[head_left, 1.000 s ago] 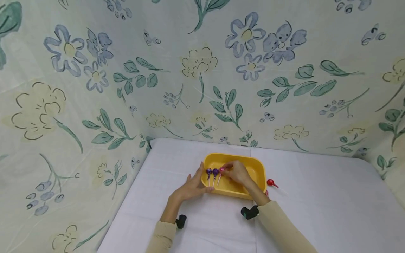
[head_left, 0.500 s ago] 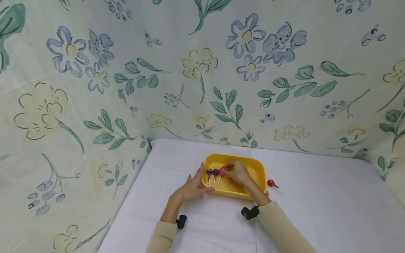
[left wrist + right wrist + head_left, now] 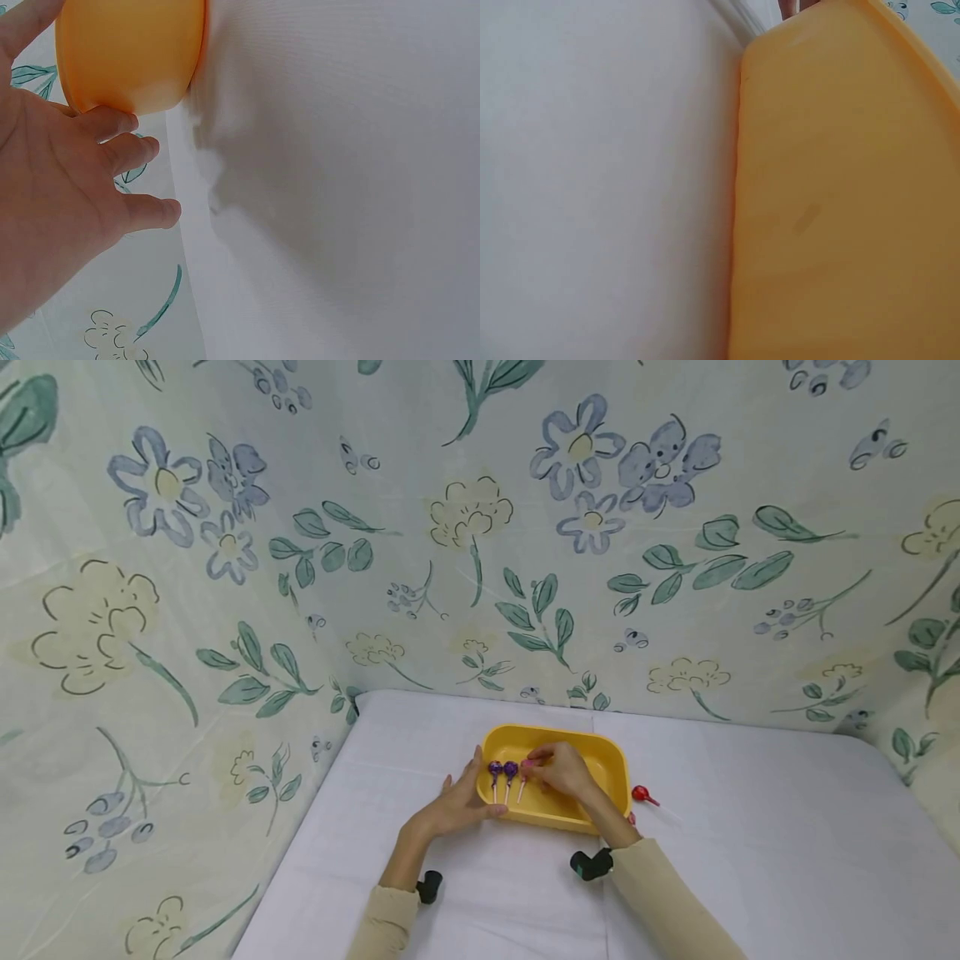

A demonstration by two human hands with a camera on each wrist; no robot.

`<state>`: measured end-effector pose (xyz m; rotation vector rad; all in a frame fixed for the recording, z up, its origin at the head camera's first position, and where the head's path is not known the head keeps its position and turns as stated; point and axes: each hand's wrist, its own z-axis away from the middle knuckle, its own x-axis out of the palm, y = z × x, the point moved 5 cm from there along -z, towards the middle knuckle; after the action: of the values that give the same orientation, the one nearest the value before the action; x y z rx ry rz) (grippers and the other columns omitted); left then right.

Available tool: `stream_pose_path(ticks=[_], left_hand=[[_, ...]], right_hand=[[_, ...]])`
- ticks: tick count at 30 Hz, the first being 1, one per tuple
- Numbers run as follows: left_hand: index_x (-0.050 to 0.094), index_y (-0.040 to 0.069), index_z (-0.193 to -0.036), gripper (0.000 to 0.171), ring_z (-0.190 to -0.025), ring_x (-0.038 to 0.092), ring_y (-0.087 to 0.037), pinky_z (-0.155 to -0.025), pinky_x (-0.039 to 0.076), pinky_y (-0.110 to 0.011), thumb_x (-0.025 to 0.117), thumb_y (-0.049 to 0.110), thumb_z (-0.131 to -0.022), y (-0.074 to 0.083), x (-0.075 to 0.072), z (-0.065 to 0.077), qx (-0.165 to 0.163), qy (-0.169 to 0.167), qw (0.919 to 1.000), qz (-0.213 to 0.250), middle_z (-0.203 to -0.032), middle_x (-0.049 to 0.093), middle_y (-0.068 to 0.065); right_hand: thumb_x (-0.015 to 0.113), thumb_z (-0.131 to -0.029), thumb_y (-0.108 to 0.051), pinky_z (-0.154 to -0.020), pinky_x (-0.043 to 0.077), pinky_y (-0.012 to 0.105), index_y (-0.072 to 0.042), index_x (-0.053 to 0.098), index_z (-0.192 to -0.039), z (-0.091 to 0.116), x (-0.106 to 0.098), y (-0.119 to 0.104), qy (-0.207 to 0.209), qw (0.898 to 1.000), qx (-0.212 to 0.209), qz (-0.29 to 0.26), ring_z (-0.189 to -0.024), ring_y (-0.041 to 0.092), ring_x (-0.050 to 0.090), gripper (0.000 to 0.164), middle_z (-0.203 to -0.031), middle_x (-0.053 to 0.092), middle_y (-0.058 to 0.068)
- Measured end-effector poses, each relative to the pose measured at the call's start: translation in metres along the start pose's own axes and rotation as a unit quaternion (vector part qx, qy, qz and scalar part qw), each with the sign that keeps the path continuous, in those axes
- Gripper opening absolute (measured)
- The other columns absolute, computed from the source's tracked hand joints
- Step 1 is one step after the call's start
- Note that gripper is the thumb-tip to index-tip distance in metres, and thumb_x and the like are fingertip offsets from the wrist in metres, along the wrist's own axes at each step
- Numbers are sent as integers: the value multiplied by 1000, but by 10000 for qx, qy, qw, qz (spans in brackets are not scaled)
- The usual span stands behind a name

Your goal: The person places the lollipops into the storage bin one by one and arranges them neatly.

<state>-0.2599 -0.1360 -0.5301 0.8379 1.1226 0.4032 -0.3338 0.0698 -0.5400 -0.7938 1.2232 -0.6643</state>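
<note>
A yellow plastic tray (image 3: 552, 814) stands on the white cloth. Two purple-wrapped lollipops (image 3: 511, 769) lie side by side at its left end, sticks pointing toward me. Beside them a pink lollipop (image 3: 522, 789) is pinched by the fingertips of my right hand (image 3: 564, 771), which partly cover its candy end. My left hand (image 3: 452, 805) rests against the tray's left corner, thumb along the near side and fingers at the end wall. In the left wrist view, the fingers of this hand (image 3: 64, 161) are spread, some touching the tray's outer wall (image 3: 135, 56).
To the right of the tray a red lollipop (image 3: 641, 793) lies on the cloth. Another reddish candy (image 3: 632, 818) shows at the tray's near right corner, partly hidden by my right forearm. Behind the table hangs a flower-print cloth (image 3: 465, 568).
The pink lollipop's stick has shifted slightly to the right and its candy is more covered by my right fingertips. My left hand stays at the tray.
</note>
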Motion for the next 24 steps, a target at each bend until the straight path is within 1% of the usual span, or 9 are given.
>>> stream_pose_path(ticks=[8, 10, 13, 16, 18, 21, 24], left_hand=[[-9, 15, -167, 109, -164, 7, -28, -130, -5, -64, 66, 54, -97, -1, 1, 0, 5, 5, 10000, -46, -175, 3, -9], [-8, 16, -167, 109, -164, 7, -27, -130, -5, -63, 66, 54, -97, -1, 1, -1, -9, 1, 10000, -52, -175, 3, -8], [-8, 14, -167, 109, -163, 7, -29, -130, -5, -64, 67, 53, -97, 0, 1, -2, 29, -4, 10000, -26, -175, 3, -9], [-8, 13, -167, 111, -163, 7, -30, -130, -5, -64, 67, 54, -96, 0, 2, -2, 24, -2, 10000, 35, -175, 3, -10], [-7, 13, -167, 111, -163, 7, -31, -130, -5, -64, 68, 54, -96, 0, 2, -2, 18, 27, 10000, 67, -175, 4, -10], [-7, 14, -167, 111, -163, 7, -30, -130, -5, -63, 68, 56, -95, -1, 2, -2, -10, 56, 10000, 50, -175, 4, -9], [-7, 15, -167, 112, -164, 7, -29, -130, -6, -62, 68, 55, -95, -2, 2, -1, -28, 48, 10000, 44, -175, 3, -9]], right_hand=[[82, -90, -20, -54, 54, 21, 1, 74, -113, 1, -2, 1, 32, 10000, 12, 59, -57, 14, 62, 32, -95, 72, 12], [82, -90, -22, -55, 55, 21, 0, 74, -116, 2, -5, 1, 42, 9999, 23, 108, -58, 15, 63, 35, -99, 73, 12], [80, -92, -25, -60, 56, 23, -3, 72, -124, 6, -13, 1, 63, 9999, -8, 124, -65, 17, 65, 39, -110, 72, 14], [77, -95, -26, -63, 57, 25, -6, 69, -131, 12, -28, -2, 89, 9998, -165, 44, -69, 21, 65, 43, -122, 70, 16], [76, -96, -26, -62, 57, 26, -7, 67, -135, 17, -42, -5, 170, 9993, -339, 6, -70, 24, 66, 44, -125, 70, 17], [75, -97, -26, -61, 57, 27, -9, 66, -137, 25, -66, -5, 412, 9977, -525, -107, -71, 33, 66, 45, -124, 69, 18], [74, -97, -27, -58, 56, 24, -10, 65, -139, 33, -93, 3, 774, 9949, -630, -155, -70, 39, 65, 46, -125, 69, 20]])
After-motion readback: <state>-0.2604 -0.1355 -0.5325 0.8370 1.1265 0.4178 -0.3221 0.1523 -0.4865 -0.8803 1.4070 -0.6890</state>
